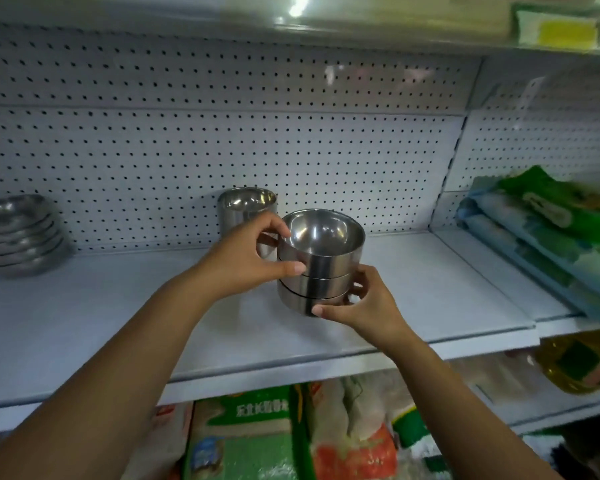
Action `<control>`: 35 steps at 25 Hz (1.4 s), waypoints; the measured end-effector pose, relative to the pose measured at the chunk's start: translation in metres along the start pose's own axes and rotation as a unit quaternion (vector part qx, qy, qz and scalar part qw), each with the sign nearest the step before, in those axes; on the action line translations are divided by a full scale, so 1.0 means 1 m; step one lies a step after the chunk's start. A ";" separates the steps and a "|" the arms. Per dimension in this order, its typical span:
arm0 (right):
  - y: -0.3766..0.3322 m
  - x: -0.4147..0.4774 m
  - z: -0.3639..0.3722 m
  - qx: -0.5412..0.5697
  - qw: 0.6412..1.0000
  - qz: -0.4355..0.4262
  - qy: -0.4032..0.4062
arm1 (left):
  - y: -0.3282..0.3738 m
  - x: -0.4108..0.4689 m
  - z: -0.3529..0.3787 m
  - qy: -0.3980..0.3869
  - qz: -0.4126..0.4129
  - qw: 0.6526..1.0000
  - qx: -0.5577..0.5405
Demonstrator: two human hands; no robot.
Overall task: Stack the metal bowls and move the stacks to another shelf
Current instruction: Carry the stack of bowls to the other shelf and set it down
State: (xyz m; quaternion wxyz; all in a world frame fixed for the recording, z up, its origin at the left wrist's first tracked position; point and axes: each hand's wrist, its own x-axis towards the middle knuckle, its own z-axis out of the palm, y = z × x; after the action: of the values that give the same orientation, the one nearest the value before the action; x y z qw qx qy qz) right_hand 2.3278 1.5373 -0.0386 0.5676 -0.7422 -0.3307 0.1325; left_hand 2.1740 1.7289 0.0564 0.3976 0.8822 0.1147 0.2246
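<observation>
Left hand (253, 258): arm reaching up and forward, fingers and thumb curled round the upper bowl of the bowl stack (321, 263); right hand (355, 304): thumb and fingers clasping the stack's lowest bowl; stack: three nested metal bowls, above the white shelf (84, 323); contact with shelf unclear; second bowl stack (246, 209): just behind; metal dishes (20, 233): far left, piled.

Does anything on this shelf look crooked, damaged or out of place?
Nothing spilled or damaged shows. The bowl stack held by the left hand and right hand is evenly nested. Only the shallow metal dishes at the far left of the shelf look askew: the pile leans, its rims not level.
</observation>
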 end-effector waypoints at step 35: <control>0.031 0.163 0.020 -0.122 0.989 0.075 -0.029 | -0.059 0.096 0.023 0.060 0.014 0.932 0.358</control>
State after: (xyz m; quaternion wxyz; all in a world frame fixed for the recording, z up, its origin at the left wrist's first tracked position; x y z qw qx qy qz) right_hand 2.4481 1.6528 -0.0450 0.4511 -0.8245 -0.3045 0.1549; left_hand 2.2673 1.7891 0.0275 0.0442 0.9526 0.1985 0.2264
